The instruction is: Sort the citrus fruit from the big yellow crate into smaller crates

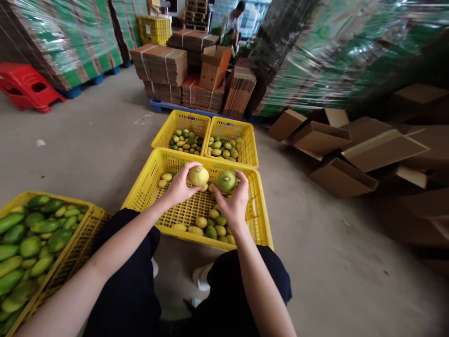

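Note:
My left hand (pixel 180 187) is closed around a pale yellow lemon (pixel 198 176), its end turned up toward me. Between the thumb and fingers of my right hand (pixel 235 206) is a green lemon (pixel 225 181). Both fruits are side by side, a small gap apart, above a large yellow plastic crate (pixel 140 189). Inside this crate, yellow lemons (pixel 195 230) lie at the near side and green ones (pixel 211 232) beside them to the right. A few more yellow lemons (pixel 166 177) sit toward the back left. My hands partly cover the crate's middle.
Two yellow crates (pixel 159 135) (pixel 253 145) with lemons adjoin the far side. A fuller crate (pixel 82 220) of green fruit stands at my left. Beyond are stacked flat cartons (pixel 159 65), a red stool (pixel 30 86) and a person (pixel 231 23). Open cardboard boxes (pixel 321 135) lie right.

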Demonstrator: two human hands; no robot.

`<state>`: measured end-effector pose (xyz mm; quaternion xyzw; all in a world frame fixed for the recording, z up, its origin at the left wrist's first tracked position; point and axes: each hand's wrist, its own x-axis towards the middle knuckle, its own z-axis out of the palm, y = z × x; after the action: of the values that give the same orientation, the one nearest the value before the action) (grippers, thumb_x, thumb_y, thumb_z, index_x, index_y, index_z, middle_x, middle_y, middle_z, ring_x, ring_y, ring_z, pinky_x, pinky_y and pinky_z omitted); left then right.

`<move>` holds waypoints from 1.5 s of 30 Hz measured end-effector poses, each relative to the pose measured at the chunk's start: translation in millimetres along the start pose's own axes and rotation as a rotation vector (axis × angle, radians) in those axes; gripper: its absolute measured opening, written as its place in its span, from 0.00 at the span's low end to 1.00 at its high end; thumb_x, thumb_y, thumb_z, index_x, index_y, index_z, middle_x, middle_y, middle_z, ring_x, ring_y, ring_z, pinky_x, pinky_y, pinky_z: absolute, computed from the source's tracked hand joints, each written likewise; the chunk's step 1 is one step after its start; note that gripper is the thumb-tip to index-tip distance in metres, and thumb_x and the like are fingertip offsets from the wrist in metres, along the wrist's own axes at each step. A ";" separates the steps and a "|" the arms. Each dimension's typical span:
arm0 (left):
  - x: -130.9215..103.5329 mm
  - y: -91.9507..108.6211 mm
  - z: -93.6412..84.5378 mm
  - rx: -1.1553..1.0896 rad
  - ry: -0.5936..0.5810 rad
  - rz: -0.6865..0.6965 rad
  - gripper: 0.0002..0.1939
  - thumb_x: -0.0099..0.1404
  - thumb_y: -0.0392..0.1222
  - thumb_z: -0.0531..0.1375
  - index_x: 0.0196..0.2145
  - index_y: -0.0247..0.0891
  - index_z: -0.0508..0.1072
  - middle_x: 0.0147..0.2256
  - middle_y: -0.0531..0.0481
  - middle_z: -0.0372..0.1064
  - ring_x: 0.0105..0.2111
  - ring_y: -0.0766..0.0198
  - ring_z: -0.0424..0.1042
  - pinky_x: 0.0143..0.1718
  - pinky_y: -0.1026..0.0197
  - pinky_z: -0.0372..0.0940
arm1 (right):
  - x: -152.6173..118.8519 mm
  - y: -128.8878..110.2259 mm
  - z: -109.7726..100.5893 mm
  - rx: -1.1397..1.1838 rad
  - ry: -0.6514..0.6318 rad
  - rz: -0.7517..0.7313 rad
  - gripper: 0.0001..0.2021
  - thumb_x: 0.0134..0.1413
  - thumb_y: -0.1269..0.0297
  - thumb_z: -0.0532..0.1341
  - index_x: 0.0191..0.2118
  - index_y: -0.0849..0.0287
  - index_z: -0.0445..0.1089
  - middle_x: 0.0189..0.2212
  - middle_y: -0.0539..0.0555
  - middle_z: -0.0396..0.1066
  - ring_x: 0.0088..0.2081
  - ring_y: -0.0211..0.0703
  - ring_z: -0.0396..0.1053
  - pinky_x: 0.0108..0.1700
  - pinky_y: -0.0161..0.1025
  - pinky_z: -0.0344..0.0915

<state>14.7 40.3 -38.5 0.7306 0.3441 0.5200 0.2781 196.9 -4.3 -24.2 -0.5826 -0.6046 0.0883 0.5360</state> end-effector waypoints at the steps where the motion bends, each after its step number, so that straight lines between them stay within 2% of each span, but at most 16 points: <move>1: -0.5 -0.2 -0.3 0.021 0.005 0.041 0.30 0.58 0.37 0.69 0.55 0.43 0.62 0.54 0.41 0.69 0.55 0.50 0.70 0.57 0.45 0.65 | -0.4 2.8 1.5 -0.034 0.020 -0.066 0.28 0.51 0.54 0.67 0.55 0.52 0.59 0.51 0.61 0.67 0.53 0.59 0.68 0.57 0.62 0.65; 4: -2.8 -0.2 0.4 0.080 -0.022 0.117 0.27 0.60 0.30 0.64 0.54 0.43 0.61 0.56 0.40 0.69 0.57 0.51 0.70 0.57 0.45 0.66 | -3.2 9.1 7.2 -0.051 0.038 -0.127 0.26 0.53 0.57 0.66 0.56 0.53 0.58 0.50 0.62 0.66 0.54 0.59 0.67 0.58 0.64 0.63; 7: -4.6 0.1 2.2 0.129 -0.030 0.166 0.26 0.60 0.26 0.62 0.52 0.43 0.61 0.55 0.42 0.70 0.56 0.52 0.70 0.57 0.44 0.66 | -6.2 11.4 11.1 -0.010 0.026 -0.097 0.26 0.53 0.58 0.66 0.56 0.53 0.58 0.51 0.62 0.66 0.55 0.59 0.66 0.59 0.63 0.62; 10: -4.7 0.0 3.1 0.115 -0.023 0.160 0.26 0.58 0.27 0.63 0.52 0.43 0.63 0.54 0.42 0.68 0.57 0.51 0.68 0.58 0.43 0.65 | -5.9 9.5 9.9 0.018 0.039 -0.037 0.27 0.50 0.57 0.68 0.54 0.54 0.61 0.50 0.61 0.68 0.54 0.58 0.68 0.58 0.61 0.64; 12: -4.2 -0.5 3.1 0.072 -0.004 0.065 0.27 0.56 0.30 0.67 0.51 0.43 0.65 0.54 0.41 0.65 0.58 0.49 0.66 0.55 0.43 0.67 | -3.4 6.1 6.5 0.069 0.024 0.054 0.28 0.45 0.55 0.71 0.51 0.54 0.63 0.49 0.60 0.70 0.51 0.56 0.69 0.56 0.59 0.66; 14: -3.2 -1.7 2.6 -0.060 0.013 -0.105 0.30 0.52 0.36 0.72 0.51 0.43 0.67 0.55 0.40 0.63 0.57 0.47 0.65 0.50 0.45 0.71 | 0.7 2.1 1.9 0.211 -0.037 0.204 0.29 0.40 0.55 0.73 0.48 0.53 0.65 0.47 0.57 0.72 0.49 0.54 0.71 0.53 0.55 0.69; 17: 0.0 -3.5 0.4 -0.445 -0.037 -0.395 0.36 0.46 0.40 0.75 0.52 0.42 0.68 0.55 0.41 0.64 0.55 0.46 0.68 0.49 0.46 0.73 | 8.6 -2.0 -4.3 0.590 -0.157 0.490 0.26 0.37 0.59 0.75 0.45 0.54 0.68 0.43 0.53 0.75 0.45 0.50 0.74 0.50 0.48 0.71; 20: 4.8 -2.3 -3.7 -0.828 -0.067 -0.613 0.32 0.48 0.39 0.73 0.51 0.40 0.69 0.53 0.42 0.69 0.51 0.49 0.73 0.53 0.46 0.71 | 16.3 -2.4 -7.7 0.967 -0.212 0.716 0.19 0.39 0.61 0.73 0.40 0.54 0.71 0.38 0.50 0.76 0.41 0.47 0.75 0.47 0.45 0.72; 24: 7.6 4.7 -6.1 -1.169 -0.054 -0.781 0.24 0.57 0.44 0.66 0.50 0.37 0.70 0.49 0.40 0.73 0.48 0.50 0.75 0.50 0.49 0.72 | 20.1 -1.3 -6.7 1.219 -0.191 0.885 0.12 0.41 0.59 0.68 0.35 0.55 0.72 0.33 0.51 0.77 0.39 0.50 0.76 0.39 0.45 0.75; 28: 3.8 11.2 1.4 -1.214 -0.078 -0.872 0.23 0.58 0.45 0.67 0.50 0.38 0.69 0.41 0.43 0.76 0.39 0.52 0.79 0.37 0.54 0.74 | 15.5 -4.5 -1.9 1.203 -0.182 0.944 0.13 0.45 0.54 0.67 0.35 0.56 0.72 0.28 0.52 0.76 0.38 0.53 0.77 0.32 0.43 0.73; 31: 2.8 16.0 8.2 -1.154 -0.002 -0.977 0.19 0.58 0.44 0.67 0.45 0.36 0.70 0.34 0.44 0.76 0.32 0.54 0.78 0.30 0.58 0.73 | 12.0 -8.9 0.4 1.188 -0.166 0.922 0.12 0.44 0.55 0.68 0.32 0.55 0.70 0.25 0.50 0.74 0.36 0.50 0.76 0.27 0.39 0.70; 35: 8.8 23.6 11.5 -1.202 0.217 -1.077 0.11 0.64 0.45 0.61 0.37 0.33 0.71 0.29 0.43 0.75 0.31 0.57 0.78 0.32 0.60 0.73 | 12.5 -13.8 1.5 1.211 -0.123 0.944 0.09 0.45 0.61 0.68 0.33 0.56 0.71 0.26 0.48 0.74 0.30 0.44 0.74 0.29 0.38 0.72; 40: 14.7 23.5 10.6 -1.323 0.407 -1.141 0.13 0.69 0.47 0.56 0.39 0.33 0.73 0.31 0.45 0.75 0.28 0.63 0.75 0.29 0.62 0.73 | 16.4 -15.5 5.7 1.153 0.091 1.124 0.04 0.48 0.67 0.66 0.32 0.57 0.73 0.26 0.47 0.76 0.26 0.38 0.73 0.32 0.36 0.74; 42: 14.3 19.6 10.9 -1.290 0.465 -1.181 0.12 0.69 0.46 0.57 0.41 0.34 0.73 0.31 0.47 0.75 0.26 0.63 0.74 0.27 0.61 0.72 | 17.3 -15.0 7.3 1.142 0.097 1.215 0.04 0.53 0.65 0.63 0.32 0.59 0.73 0.25 0.49 0.77 0.25 0.40 0.73 0.32 0.38 0.75; 45: 12.8 13.8 13.0 -1.235 0.451 -1.244 0.15 0.71 0.46 0.55 0.45 0.32 0.74 0.30 0.46 0.75 0.25 0.63 0.73 0.26 0.61 0.71 | 17.4 -12.8 8.9 1.164 0.037 1.322 0.09 0.60 0.62 0.57 0.32 0.59 0.72 0.24 0.52 0.76 0.26 0.44 0.74 0.32 0.42 0.76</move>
<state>32.9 41.4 -24.7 0.0141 0.3831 0.4987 0.7774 186.8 10.3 -9.0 -0.4491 0.0060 0.6651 0.5966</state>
